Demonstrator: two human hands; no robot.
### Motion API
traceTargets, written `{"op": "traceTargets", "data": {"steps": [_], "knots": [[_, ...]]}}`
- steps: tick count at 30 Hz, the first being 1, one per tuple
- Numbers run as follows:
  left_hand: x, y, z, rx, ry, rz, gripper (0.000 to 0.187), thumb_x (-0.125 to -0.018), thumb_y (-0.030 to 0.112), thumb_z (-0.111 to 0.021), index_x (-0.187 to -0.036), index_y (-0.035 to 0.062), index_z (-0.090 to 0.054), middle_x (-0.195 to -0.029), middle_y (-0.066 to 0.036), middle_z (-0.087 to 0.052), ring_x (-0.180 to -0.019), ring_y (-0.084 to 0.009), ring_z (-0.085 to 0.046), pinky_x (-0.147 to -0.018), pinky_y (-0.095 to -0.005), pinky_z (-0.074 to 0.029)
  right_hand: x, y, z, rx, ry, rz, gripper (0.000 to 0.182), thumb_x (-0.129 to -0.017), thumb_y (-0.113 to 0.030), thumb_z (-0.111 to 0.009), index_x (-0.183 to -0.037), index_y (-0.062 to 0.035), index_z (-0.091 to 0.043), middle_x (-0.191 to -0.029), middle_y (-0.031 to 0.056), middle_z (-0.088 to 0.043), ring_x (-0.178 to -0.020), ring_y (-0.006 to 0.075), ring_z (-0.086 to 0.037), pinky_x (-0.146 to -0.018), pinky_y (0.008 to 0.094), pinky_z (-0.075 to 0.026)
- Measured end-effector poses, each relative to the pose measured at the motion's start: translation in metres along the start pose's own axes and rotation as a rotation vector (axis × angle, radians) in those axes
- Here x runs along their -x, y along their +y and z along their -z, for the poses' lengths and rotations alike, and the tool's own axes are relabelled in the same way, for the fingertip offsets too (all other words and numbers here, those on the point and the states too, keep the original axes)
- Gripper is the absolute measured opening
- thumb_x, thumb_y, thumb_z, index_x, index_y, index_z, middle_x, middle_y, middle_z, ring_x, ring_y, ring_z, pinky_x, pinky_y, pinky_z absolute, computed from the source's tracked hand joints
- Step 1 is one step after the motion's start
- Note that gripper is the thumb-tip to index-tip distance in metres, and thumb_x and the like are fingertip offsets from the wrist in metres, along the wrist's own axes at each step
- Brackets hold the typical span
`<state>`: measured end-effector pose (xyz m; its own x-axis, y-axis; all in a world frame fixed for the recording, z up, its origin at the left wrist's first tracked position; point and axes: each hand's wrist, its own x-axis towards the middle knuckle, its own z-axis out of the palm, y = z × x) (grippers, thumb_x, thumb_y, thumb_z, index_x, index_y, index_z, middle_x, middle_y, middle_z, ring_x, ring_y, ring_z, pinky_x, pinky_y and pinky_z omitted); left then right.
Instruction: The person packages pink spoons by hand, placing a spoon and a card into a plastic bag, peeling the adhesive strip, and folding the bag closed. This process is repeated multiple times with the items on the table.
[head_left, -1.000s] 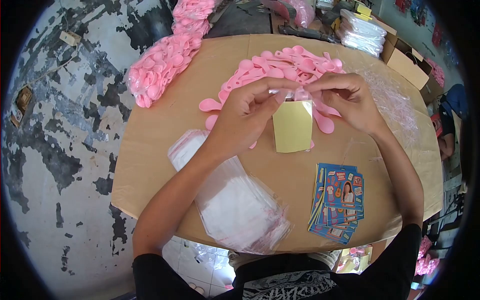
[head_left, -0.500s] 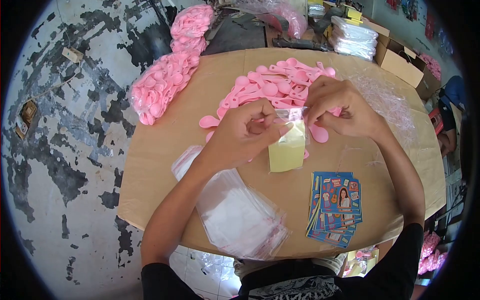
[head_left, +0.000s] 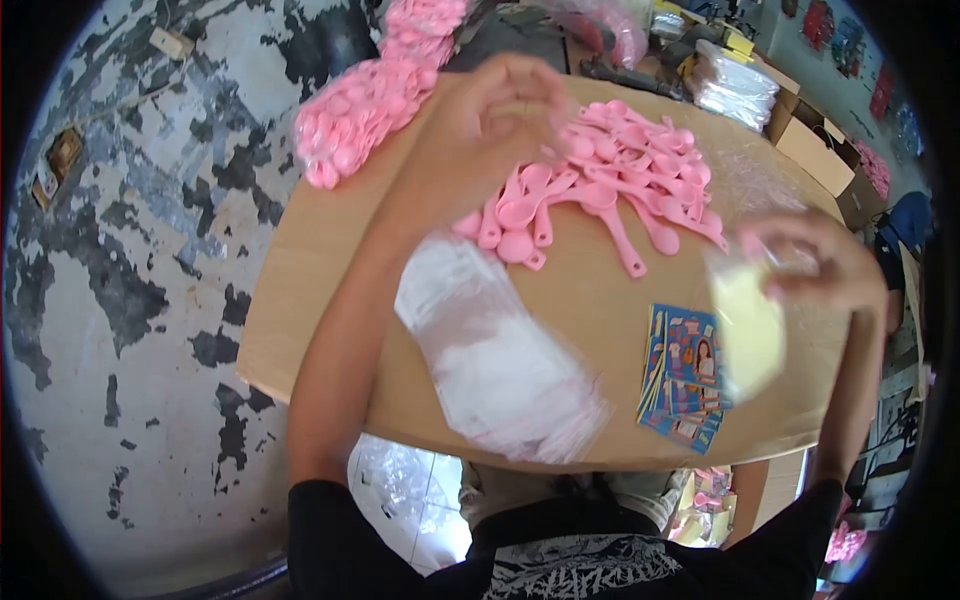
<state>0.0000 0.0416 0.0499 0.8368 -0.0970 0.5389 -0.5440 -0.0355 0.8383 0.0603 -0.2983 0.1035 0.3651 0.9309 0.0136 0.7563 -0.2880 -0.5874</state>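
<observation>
My right hand, blurred by motion, grips a clear plastic bag with a pale yellow card inside. It hangs over the table's right side, beside a stack of blue printed cards. My left hand is raised at the left edge of a heap of pink plastic spoons. Its fingers are smeared but apart, with nothing visible between them. Below the left wrist lies a fanned pile of clear plastic bags, reaching toward the table's front edge.
Bulging bags of pink spoons lie at the table's back left edge. Thin plastic strips are scattered at the right. A cardboard box and stacked clear packs stand beyond the table. Part of another person shows at far right.
My hands have parted. The right hand has carried the bag with the yellow card to the right; the left has let go and moved up toward the spoons' left side. The view has shifted.
</observation>
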Motion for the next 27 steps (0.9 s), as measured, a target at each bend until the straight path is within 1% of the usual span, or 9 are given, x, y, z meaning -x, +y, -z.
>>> {"op": "traceTargets", "data": {"steps": [3, 6, 10, 12, 14, 18, 21, 24, 27], "knots": [[-0.003, 0.018, 0.016, -0.013, 0.019, -0.048, 0.026, -0.091, 0.009, -0.061, -0.113, 0.0006, -0.052, -0.105, -0.005, -0.057, -0.087, -0.0124, -0.061, -0.079, -0.0262, -0.051, 0.029, -0.018, 0.008, 0.023, -0.476, -0.24, 0.032, -0.079, -0.01, -0.071, -0.11, -0.0052, -0.066, -0.096, 0.0081, -0.069, -0.08, 0.022, -0.065, -0.071, 0.0356, -0.049], [0.013, 0.037, 0.015, -0.187, -0.012, -0.044, 0.025, -0.089, 0.006, -0.06, -0.113, 0.001, -0.054, -0.103, -0.005, -0.06, -0.092, -0.0144, -0.062, -0.08, -0.0265, -0.051, 0.023, -0.027, -0.032, 0.35, -0.103, -0.127, 0.025, -0.08, -0.015, -0.072, -0.102, -0.0057, -0.068, -0.093, 0.0092, -0.069, -0.084, 0.0255, -0.064, -0.076, 0.0367, -0.049], [0.071, 0.065, -0.004, -0.676, -0.155, 0.069, 0.02, -0.085, 0.007, -0.064, -0.104, 0.0027, -0.065, -0.101, -0.005, -0.067, -0.096, -0.0186, -0.064, -0.084, -0.0303, -0.049, -0.035, -0.053, -0.098, 0.228, 0.079, 0.045, 0.024, -0.079, -0.022, -0.073, -0.093, -0.0026, -0.067, -0.087, 0.0101, -0.067, -0.085, 0.027, -0.063, -0.075, 0.0366, -0.048], [0.114, 0.049, -0.006, -0.834, -0.209, -0.038, 0.017, -0.086, 0.018, -0.066, -0.098, 0.0061, -0.067, -0.094, -0.008, -0.065, -0.086, -0.026, -0.062, -0.077, -0.0365, -0.049, -0.06, -0.059, -0.122, 0.225, 0.075, 0.061, 0.027, -0.082, -0.028, -0.071, -0.088, -0.0019, -0.066, -0.081, 0.0098, -0.066, -0.078, 0.0275, -0.063, -0.07, 0.0377, -0.048], [0.155, 0.047, -0.017, -0.868, -0.156, 0.097, 0.02, -0.082, 0.018, -0.069, -0.099, 0.0076, -0.068, -0.1, -0.007, -0.066, -0.098, -0.0297, -0.06, -0.088, -0.0398, -0.047, -0.081, -0.06, -0.132, 0.193, -0.061, -0.038, 0.029, -0.084, -0.033, -0.068, -0.087, -0.0036, -0.066, -0.082, 0.0126, -0.066, -0.078, 0.0276, -0.064, -0.071, 0.038, -0.049], [0.199, 0.038, -0.037, -0.92, -0.083, 0.024, 0.021, -0.079, 0.014, -0.072, -0.099, 0.0091, -0.069, -0.111, -0.005, -0.066, -0.113, -0.028, -0.057, -0.099, -0.043, -0.043, -0.101, -0.055, -0.127, 0.026, -0.257, -0.162, 0.03, -0.087, -0.031, -0.063, -0.084, -0.0021, -0.065, -0.077, 0.0141, -0.065, -0.071, 0.0265, -0.064, -0.067, 0.0363, -0.05], [0.208, 0.034, -0.043, -0.926, -0.046, 0.041, 0.021, -0.078, 0.01, -0.071, -0.099, 0.0098, -0.07, -0.118, -0.004, -0.065, -0.12, -0.0273, -0.054, -0.103, -0.0452, -0.04, -0.101, -0.037, -0.128, -0.026, -0.22, -0.05, 0.027, -0.089, -0.027, -0.06, -0.086, 0.0001, -0.066, -0.073, 0.0144, -0.065, -0.066, 0.0252, -0.063, -0.063, 0.0355, -0.049], [0.208, 0.032, -0.043, -0.933, -0.051, 0.071, 0.018, -0.08, 0.013, -0.071, -0.098, 0.0101, -0.07, -0.121, -0.004, -0.063, -0.122, -0.0265, -0.052, -0.105, -0.0457, -0.038, -0.09, -0.016, -0.122, -0.117, -0.004, 0.136, 0.022, -0.091, -0.019, -0.057, -0.093, 0.0009, -0.066, -0.074, 0.0144, -0.065, -0.063, 0.0236, -0.062, -0.06, 0.0351, -0.047], [0.204, 0.036, -0.04, -0.961, -0.102, 0.114, 0.02, -0.079, 0.017, -0.073, -0.098, 0.0104, -0.07, -0.122, -0.005, -0.063, -0.122, -0.027, -0.052, -0.106, -0.0467, -0.036, -0.071, -0.017, -0.092, -0.156, 0.17, 0.028, 0.02, -0.093, -0.013, -0.053, -0.097, 0.0017, -0.066, -0.071, 0.0116, -0.063, -0.063, 0.0182, -0.059, -0.06, 0.0327, -0.046]]}}
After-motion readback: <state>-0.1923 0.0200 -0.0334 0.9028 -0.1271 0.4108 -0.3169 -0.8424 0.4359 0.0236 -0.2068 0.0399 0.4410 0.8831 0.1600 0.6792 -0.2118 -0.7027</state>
